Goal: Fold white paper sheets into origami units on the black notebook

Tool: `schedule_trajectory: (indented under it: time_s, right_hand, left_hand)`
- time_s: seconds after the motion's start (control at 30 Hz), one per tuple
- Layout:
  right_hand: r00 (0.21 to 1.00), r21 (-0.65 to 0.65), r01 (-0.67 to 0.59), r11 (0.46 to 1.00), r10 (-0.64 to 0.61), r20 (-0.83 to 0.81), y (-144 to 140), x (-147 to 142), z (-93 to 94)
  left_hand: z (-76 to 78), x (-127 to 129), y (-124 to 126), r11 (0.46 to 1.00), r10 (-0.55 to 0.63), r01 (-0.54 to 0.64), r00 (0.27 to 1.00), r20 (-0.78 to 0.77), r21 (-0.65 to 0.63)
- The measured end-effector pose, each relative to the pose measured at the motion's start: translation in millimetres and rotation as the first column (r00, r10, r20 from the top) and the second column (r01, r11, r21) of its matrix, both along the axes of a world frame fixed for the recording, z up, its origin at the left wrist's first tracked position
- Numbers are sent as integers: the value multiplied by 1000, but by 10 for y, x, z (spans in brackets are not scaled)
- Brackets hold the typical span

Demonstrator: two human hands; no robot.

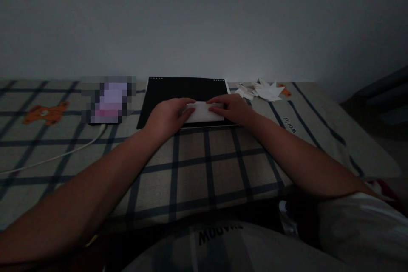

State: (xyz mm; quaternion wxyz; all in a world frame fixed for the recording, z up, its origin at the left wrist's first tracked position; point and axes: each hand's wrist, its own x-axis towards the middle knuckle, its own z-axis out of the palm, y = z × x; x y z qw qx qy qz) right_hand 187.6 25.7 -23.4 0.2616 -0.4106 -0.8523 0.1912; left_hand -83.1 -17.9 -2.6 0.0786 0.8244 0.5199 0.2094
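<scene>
A small white sheet of paper (202, 112) lies on a black pad (183, 89) with a pale border and holes at its far corners. My left hand (168, 114) grips the paper's left side, thumb and fingers bent toward each other. On the opposite side, my right hand (235, 108) pinches the paper in the same way, with the fingertips at its far edge and the thumb nearer me. The paper looks folded into a rectangle, though the hands cover both its ends.
Right of the pad sits a heap of folded white paper pieces (266, 90). A phone (111, 100) with a blurred screen lies to the left, its white cable (75, 151) running off left. Beneath everything is a checked tablecloth (219, 170); a wall (191, 21) stands behind.
</scene>
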Motion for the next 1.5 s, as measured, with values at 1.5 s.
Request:
schedule_trajectory:
  time_s: [1.5]
  right_hand:
    - [984, 165, 45, 985, -72, 162, 3, -74, -116]
  left_hand:
    - [-184, -2, -21, 817, -480, 553, 809, -339, 164]
